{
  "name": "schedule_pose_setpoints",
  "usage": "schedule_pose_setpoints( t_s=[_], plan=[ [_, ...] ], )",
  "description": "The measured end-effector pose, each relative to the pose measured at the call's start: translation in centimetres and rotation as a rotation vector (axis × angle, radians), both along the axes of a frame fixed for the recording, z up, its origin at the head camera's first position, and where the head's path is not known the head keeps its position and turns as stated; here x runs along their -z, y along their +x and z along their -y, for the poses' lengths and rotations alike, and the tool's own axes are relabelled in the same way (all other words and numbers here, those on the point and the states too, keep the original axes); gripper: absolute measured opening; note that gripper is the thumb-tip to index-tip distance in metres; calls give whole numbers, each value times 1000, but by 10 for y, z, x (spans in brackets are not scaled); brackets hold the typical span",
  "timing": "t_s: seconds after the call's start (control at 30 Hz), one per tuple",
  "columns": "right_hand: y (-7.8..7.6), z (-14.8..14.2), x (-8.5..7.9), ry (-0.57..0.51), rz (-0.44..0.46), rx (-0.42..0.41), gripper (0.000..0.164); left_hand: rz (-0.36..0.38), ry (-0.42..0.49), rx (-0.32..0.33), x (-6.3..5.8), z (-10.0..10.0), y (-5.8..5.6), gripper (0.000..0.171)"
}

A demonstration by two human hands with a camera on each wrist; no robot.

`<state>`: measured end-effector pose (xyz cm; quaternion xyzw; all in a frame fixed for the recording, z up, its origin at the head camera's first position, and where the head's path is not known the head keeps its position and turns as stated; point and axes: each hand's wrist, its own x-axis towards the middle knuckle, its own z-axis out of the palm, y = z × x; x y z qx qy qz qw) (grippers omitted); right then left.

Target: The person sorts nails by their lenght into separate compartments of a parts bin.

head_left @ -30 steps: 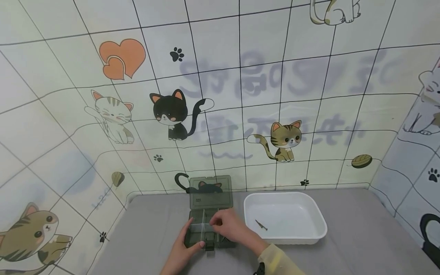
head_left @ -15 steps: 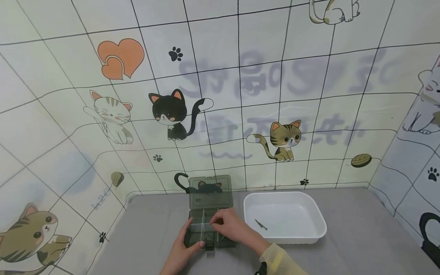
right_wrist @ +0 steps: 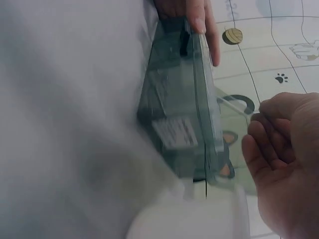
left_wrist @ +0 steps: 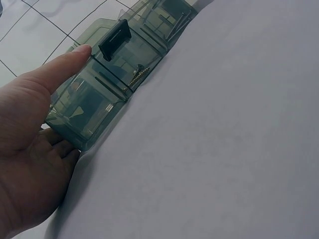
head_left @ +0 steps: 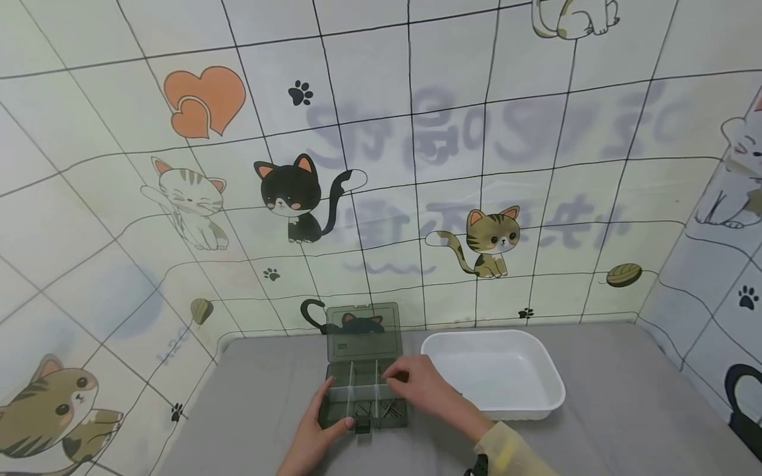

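A green see-through compartment box (head_left: 339,415) sits on the table, its lid (head_left: 364,340) raised at the back. My left hand (head_left: 318,430) grips the box's left side, thumb on the front edge and fingers around the side. Above the right-hand compartments is my right hand (head_left: 419,387), thumb and fingertips drawn together. Whether anything small is between them cannot be told. Thin metal screws (head_left: 389,408) lie in the front right compartment. Through the box wall in the left wrist view, a brass-coloured screw (left_wrist: 139,73) shows in the middle compartment.
To the right of the box stands a white tray (head_left: 500,413), its near left part hidden behind my right hand and forearm. A grey cloth (head_left: 256,383) covers the table. Behind rises a wall covering with printed cats (head_left: 493,241).
My right hand has moved right, from over the middle of the box to its right part, uncovering the screws there. It now hides most of the screw in the tray. My left hand stays put.
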<state>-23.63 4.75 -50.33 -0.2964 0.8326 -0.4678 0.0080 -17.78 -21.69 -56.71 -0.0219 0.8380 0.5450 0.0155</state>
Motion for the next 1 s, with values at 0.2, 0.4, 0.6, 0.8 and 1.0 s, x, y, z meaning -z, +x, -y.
schedule_pose_setpoints(
  t_s=[0.2,0.4,0.6,0.8,1.0],
  plan=[
    [-3,-27,-2,-36,-104,49,12,1,-10,5,0,-2,-1,91],
    [-8,-52,-3,-29,-197,75,12,-18,-24,12,0,-2,-1,90],
    [-11,-75,-3,6,-164,134,11,3,-35,12,-1,-3,-1,91],
    [-14,-93,2,66,-106,162,7,8,-35,17,0,-3,0,91],
    [-18,-105,9,103,-45,193,9,7,-38,7,0,-3,0,91]
  ],
)
